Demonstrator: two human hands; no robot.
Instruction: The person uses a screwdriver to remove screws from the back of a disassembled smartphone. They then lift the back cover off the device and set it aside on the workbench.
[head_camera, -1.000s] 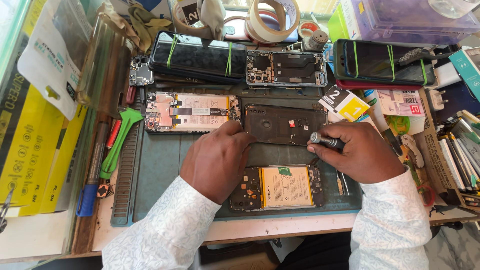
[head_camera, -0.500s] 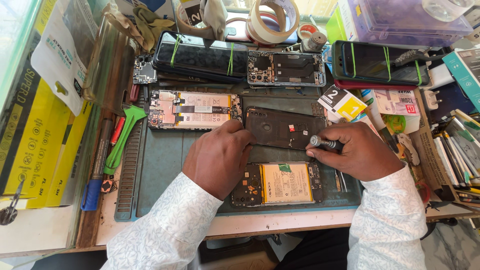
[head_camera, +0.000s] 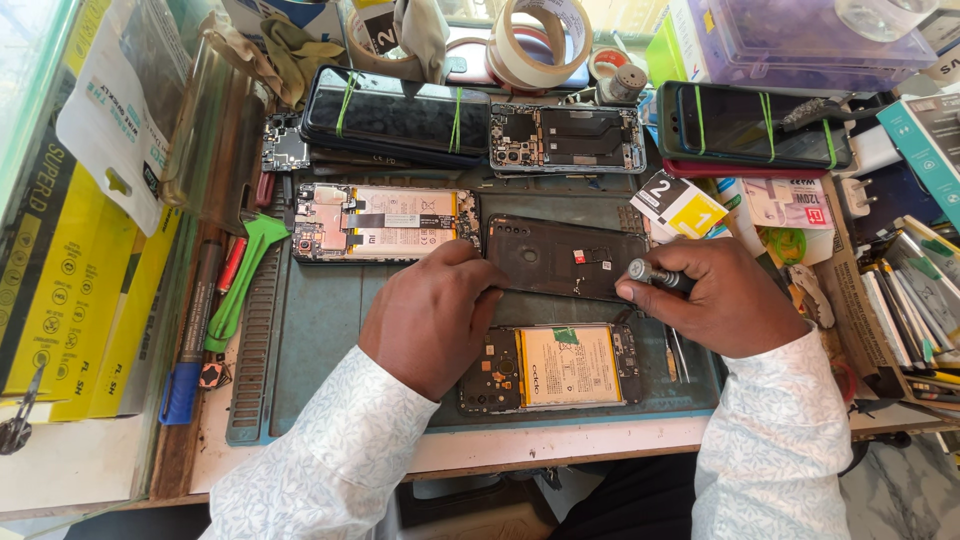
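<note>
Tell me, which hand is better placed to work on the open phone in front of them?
Probably the right hand: it grips the small screwdriver beside the opened phone. The left hand lies flat across the phone's left end, better suited to steadying it.

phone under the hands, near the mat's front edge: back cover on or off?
Off. The opened phone with the yellow-labelled battery lies flat on the blue-grey work mat, battery and circuit boards exposed.
</note>
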